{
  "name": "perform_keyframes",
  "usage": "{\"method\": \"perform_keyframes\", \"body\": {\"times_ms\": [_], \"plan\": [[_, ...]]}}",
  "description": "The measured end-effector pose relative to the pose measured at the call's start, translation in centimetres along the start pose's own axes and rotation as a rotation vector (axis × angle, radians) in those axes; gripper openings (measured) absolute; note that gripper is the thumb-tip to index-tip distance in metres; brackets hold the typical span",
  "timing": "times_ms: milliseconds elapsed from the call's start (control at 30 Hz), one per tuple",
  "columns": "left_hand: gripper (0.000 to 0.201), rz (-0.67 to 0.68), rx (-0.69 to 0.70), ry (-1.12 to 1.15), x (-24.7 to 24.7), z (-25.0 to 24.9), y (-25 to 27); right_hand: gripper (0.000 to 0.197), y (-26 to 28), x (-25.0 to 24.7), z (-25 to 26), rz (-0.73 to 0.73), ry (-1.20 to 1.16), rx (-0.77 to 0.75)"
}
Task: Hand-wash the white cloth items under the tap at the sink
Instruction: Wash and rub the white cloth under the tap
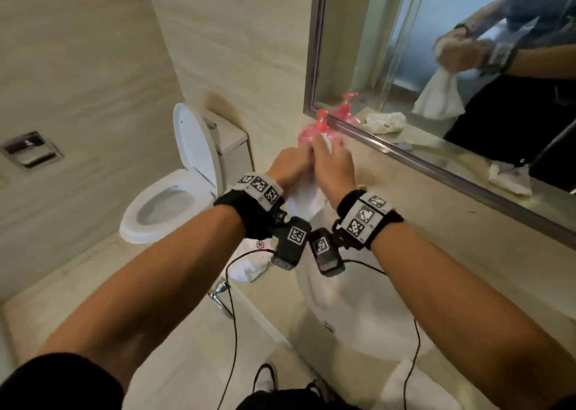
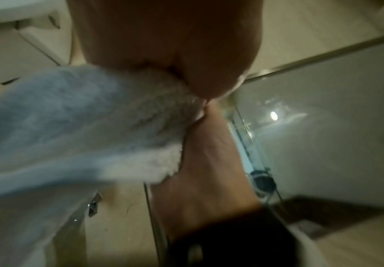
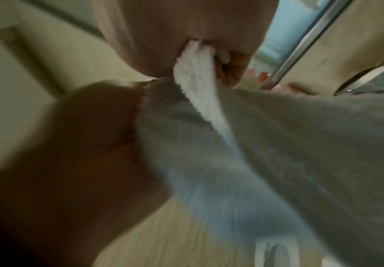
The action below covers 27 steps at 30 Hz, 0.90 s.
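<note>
Both hands are raised side by side above the far left end of the white sink point(image 1: 367, 325), holding one white terry cloth point(image 1: 304, 196) that hangs down between the wrists. My left hand point(image 1: 291, 166) grips its upper part. My right hand point(image 1: 333, 168) grips it too, with a bit of cloth sticking out above the fingers. In the left wrist view the cloth point(image 2: 99, 117) bunches out of the closed palm. In the right wrist view the cloth point(image 3: 198, 79) is pinched in the fist and trails away down right. The tap is hidden.
A pink pump soap bottle point(image 1: 313, 130) stands on the counter right behind my hands, below the mirror point(image 1: 467, 66). Another white cloth point(image 1: 252, 260) lies at the counter's left edge, and one more point(image 1: 509, 180) far right. A toilet point(image 1: 174, 197) with raised lid stands left.
</note>
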<state>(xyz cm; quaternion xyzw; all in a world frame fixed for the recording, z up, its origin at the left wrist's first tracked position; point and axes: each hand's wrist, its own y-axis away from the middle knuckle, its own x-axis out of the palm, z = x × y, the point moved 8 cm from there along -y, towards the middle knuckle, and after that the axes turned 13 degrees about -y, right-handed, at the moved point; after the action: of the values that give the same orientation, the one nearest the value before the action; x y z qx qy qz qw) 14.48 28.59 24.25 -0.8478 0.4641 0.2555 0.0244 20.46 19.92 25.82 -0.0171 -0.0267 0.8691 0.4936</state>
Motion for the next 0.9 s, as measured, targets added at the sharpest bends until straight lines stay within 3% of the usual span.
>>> {"method": "perform_keyframes", "body": {"times_ms": [67,167,233,333,433,467,533,633,700,767,833,900], "plan": [[0.041,-0.014,0.007,-0.032,0.4,-0.4,0.4,0.031,-0.7,-0.9,-0.1,-0.034,-0.071,0.027],[0.038,-0.132,-0.053,-0.057,-1.0,-0.7,1.3,0.043,0.5,0.4,-0.6,0.095,0.008,-0.011],[0.044,-0.072,-0.09,0.064,-0.4,-0.6,2.2,0.041,0.7,0.3,-0.7,0.124,0.058,-0.014],[0.051,0.088,-0.029,0.009,0.5,-0.5,3.4,0.027,-0.3,-1.5,0.4,0.211,0.168,-0.048],[0.043,0.216,0.127,-0.464,-0.6,-1.0,4.5,0.046,-0.6,-2.4,0.6,0.367,0.269,-0.066],[0.036,0.216,0.158,-0.657,-1.3,-0.7,4.6,0.047,-0.4,-2.4,0.8,0.429,0.309,-0.075],[0.044,0.194,0.137,-0.946,-2.8,0.5,4.4,0.035,-0.1,-2.2,0.6,0.577,0.392,-0.081],[0.038,0.151,0.171,-1.16,-4.0,1.8,4.2,0.041,0.8,-1.2,-0.1,0.788,0.683,-0.182],[0.032,0.142,0.193,-1.107,-4.9,2.9,4.0,0.042,0.7,-1.2,-1.0,0.826,0.829,-0.204],[0.04,0.125,0.191,-0.9,-5.7,4.0,3.9,0.025,-0.2,-2.3,-2.1,0.778,0.864,-0.135],[0.049,0.07,0.172,-0.598,-6.6,4.8,3.9,0.025,-0.9,-4.0,-3.2,0.643,0.671,0.024],[0.053,-0.018,0.097,-0.339,-6.3,5.1,3.9,0.023,-0.8,-4.9,-3.8,0.398,0.386,0.12]]}}
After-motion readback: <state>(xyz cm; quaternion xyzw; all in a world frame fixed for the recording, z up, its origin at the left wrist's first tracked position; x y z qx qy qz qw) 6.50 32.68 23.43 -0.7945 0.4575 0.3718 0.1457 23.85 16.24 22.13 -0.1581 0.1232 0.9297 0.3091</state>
